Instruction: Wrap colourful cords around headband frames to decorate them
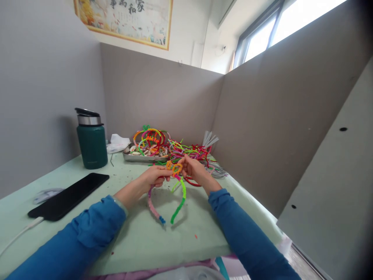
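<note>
A headband (183,194) wrapped in fuzzy pink, purple, blue and green stems hangs over the table with its two ends pointing down. On its top sits an orange looped shape (176,168). My left hand (157,175) pinches the top of the headband at the left of the orange loops. The fingers of my right hand (190,167) are closed on the right side of the orange loops.
Behind my hands lie a metal tray (145,158) with colorful headbands and a pile of fuzzy stems (192,151). At left stand a green bottle (92,146), a black phone (70,196) with a cable, and white tissue (118,143). Grey partitions (160,89) enclose the table (163,249).
</note>
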Tool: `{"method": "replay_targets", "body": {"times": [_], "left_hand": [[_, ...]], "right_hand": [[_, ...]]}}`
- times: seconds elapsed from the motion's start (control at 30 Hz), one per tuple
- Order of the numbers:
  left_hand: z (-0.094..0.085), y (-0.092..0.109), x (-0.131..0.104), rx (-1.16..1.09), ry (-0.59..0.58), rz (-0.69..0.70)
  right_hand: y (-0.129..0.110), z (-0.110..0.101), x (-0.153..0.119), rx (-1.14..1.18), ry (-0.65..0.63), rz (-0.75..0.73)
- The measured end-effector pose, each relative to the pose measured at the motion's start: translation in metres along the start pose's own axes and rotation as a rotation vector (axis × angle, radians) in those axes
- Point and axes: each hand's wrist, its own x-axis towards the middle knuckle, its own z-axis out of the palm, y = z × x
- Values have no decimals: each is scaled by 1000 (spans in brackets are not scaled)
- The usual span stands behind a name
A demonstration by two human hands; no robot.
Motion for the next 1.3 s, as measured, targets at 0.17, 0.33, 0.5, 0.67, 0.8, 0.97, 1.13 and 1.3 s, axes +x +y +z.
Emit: {"method": "replay_targets", "body": {"times": [0.17, 0.33, 0.5, 0.67, 0.8, 0.97, 1.13, 1.3], "left_hand": [[1, 3, -4, -89, -118, -51], [4, 5, -9, -97, -219, -68], [3, 6, -10, -133, -212, -57], [1, 5, -9, -146, -184, -44], [2, 6, -9, -134, -164, -36], [3, 8, -10, -111, -165, -63], [4, 8, -9, -88, -152, -76], [3, 6, -7, -115, -183, -86]], "right_hand": [[1, 2, -10, -10, -221, -74], [4, 6, -14, -10, -393, -40], [10, 6, -10, 34, -284, -82], [9, 6, -9, -25, -194, -115], [2, 2, -12, -81, -246, -100], [1, 1, -13, -77, -289, -88], [3, 1, -13, -84, -306, -80], [-3, 0, -15, -65, -373, -15]]}}
